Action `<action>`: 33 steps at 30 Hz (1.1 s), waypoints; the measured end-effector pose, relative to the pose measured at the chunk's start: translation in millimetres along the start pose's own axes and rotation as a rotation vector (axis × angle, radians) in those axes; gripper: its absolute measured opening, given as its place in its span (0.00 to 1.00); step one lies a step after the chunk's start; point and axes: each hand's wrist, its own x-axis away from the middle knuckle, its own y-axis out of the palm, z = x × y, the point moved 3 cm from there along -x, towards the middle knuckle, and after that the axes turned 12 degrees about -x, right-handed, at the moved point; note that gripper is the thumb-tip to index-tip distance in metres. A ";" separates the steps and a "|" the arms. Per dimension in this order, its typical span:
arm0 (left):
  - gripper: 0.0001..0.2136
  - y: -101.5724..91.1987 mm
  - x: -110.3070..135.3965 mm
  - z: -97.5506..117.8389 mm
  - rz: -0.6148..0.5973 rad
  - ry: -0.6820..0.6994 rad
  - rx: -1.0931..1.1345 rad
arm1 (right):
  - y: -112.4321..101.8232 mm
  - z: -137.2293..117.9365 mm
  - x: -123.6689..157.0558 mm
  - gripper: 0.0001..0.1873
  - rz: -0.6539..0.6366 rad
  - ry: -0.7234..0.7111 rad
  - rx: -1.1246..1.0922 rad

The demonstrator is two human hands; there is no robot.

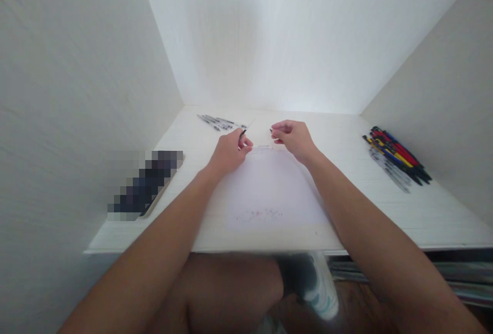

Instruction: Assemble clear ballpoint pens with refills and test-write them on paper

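My left hand (233,148) is closed at the far edge of a white sheet of paper (273,185). Out of its curled fingers sticks a thin black pen part (242,133); the rest of it is hidden in the hand. To the right, my right hand (292,136) pinches a small dark piece (271,131) between thumb and fingertips, too small to name. The two hands are apart. A thin, pale, dark-marked stick (263,146) lies at the paper's far edge between them. Small scribbles show near the sheet's close edge.
Several clear pens (215,121) lie at the back left. On the right sits a pile of red, yellow, blue and black pens (400,154) with clear ones (389,170) beside it. A blurred-out dark flat object (148,188) rests at left. White walls enclose the desk's back and sides.
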 end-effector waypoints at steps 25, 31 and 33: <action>0.14 1.1 1.6 -2.1 0.035 0.013 0.042 | 12.2 -2.5 11.7 0.07 0.040 0.252 -0.375; 0.13 -1.8 4.3 3.0 0.013 0.016 0.025 | 16.0 -4.4 13.2 0.10 0.009 0.193 -0.422; 0.12 -2.8 4.9 5.6 0.005 0.012 0.017 | 18.1 -6.0 14.2 0.11 -0.005 0.174 -0.440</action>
